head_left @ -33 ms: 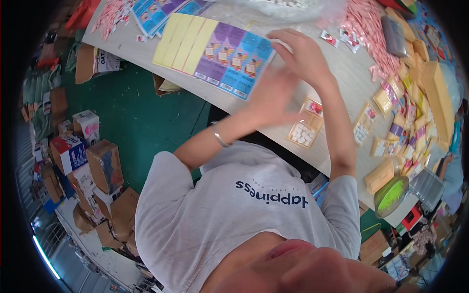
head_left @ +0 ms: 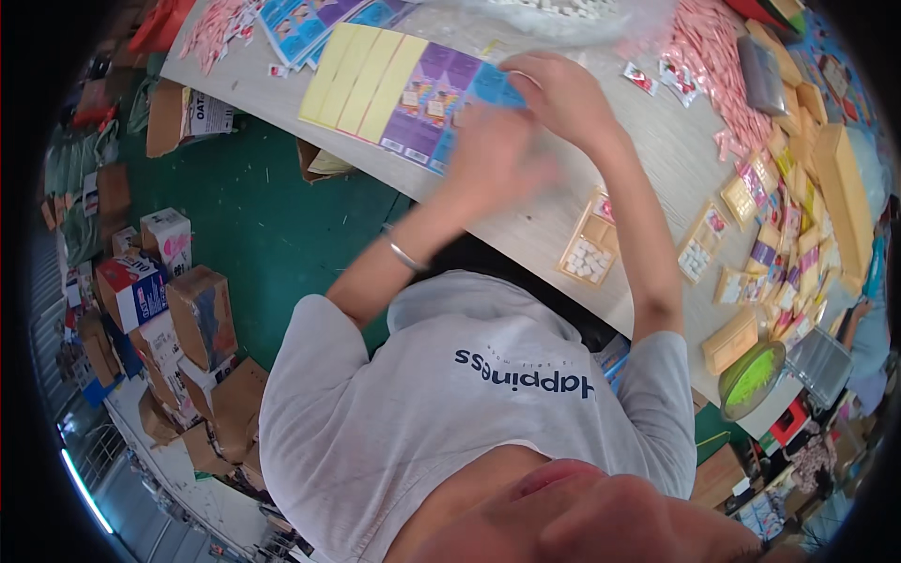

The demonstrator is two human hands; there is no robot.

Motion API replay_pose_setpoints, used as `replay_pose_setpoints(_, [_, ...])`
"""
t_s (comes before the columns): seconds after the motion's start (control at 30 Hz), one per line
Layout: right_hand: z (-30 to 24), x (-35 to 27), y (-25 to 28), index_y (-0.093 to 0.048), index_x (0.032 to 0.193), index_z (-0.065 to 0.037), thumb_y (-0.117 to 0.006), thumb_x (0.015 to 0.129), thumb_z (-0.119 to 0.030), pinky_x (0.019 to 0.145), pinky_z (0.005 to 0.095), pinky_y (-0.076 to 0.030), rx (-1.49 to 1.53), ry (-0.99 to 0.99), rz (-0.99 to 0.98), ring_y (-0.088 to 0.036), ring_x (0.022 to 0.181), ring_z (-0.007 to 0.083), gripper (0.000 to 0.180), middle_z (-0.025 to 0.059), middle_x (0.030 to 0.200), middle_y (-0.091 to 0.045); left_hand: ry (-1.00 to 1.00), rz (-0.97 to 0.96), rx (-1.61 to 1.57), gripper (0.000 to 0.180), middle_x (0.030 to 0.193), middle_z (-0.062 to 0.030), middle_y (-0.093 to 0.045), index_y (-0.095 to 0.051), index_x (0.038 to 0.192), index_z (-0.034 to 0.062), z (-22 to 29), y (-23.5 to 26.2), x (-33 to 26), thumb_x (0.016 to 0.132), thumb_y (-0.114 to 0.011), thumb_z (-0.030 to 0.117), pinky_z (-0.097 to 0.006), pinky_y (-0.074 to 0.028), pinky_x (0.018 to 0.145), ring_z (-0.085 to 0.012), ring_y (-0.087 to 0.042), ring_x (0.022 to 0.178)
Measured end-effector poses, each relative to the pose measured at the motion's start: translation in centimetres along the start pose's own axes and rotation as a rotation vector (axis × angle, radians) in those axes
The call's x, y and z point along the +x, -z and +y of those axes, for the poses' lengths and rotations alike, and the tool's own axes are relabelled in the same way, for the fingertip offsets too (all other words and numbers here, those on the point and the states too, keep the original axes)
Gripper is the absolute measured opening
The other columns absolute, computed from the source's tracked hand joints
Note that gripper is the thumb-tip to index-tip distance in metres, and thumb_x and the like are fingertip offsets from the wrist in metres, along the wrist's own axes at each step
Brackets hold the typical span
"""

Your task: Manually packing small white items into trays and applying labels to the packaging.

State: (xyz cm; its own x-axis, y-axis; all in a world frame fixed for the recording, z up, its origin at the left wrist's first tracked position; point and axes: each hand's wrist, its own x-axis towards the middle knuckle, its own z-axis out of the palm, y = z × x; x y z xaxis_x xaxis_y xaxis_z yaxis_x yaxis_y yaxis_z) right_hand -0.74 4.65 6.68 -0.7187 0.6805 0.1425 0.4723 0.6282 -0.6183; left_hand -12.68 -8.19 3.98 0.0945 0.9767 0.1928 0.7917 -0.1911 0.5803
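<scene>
One label sheet [head_left: 410, 97] lies partly beneath left hand [head_left: 496, 155] — right hand [head_left: 569, 101] beside.

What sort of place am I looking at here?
Probably a small packing workshop. The table has a partly used sheet of colorful labels at its near edge and a big heap of slim pink pieces, while cardboard boxes stand stacked to the left.
</scene>
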Motion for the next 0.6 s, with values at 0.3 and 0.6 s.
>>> replay_pose_setpoints(0.3, [-2.0, 8.6, -12.1, -0.070, 0.105, -0.010, -0.069, 0.088, -0.021, 0.085, 0.0449, -0.051, -0.309, -0.002, 0.143, -0.064, 0.100, 0.0288, 0.020, 0.0067, 0.100, -0.069, -0.225, 0.130, 0.418, 0.021, 0.119, -0.0019, -0.068, -0.072, 0.108, 0.0163, -21.2, 9.4, 5.0, 0.097, -0.065, 0.032, -0.054, -0.017, 0.116, -0.0219, -0.053, 0.125])
replay_pose_setpoints(0.6, [-1.1, 7.3, -11.7, -0.067, 0.122, -0.015, -0.071, 0.084, -0.018, 0.089, 0.0395, -0.048, -0.501, 0.336, 0.420, -0.064, 0.102, 0.0222, 0.038, 0.0000, 0.109, -0.069, -0.091, 0.097, 0.240, 0.021, 0.100, -0.0016, -0.067, -0.068, 0.102, 0.0140, -20.8, 7.3, 6.0, 0.103, -0.055, 0.030, -0.055, -0.022, 0.110, -0.0233, -0.055, 0.113])
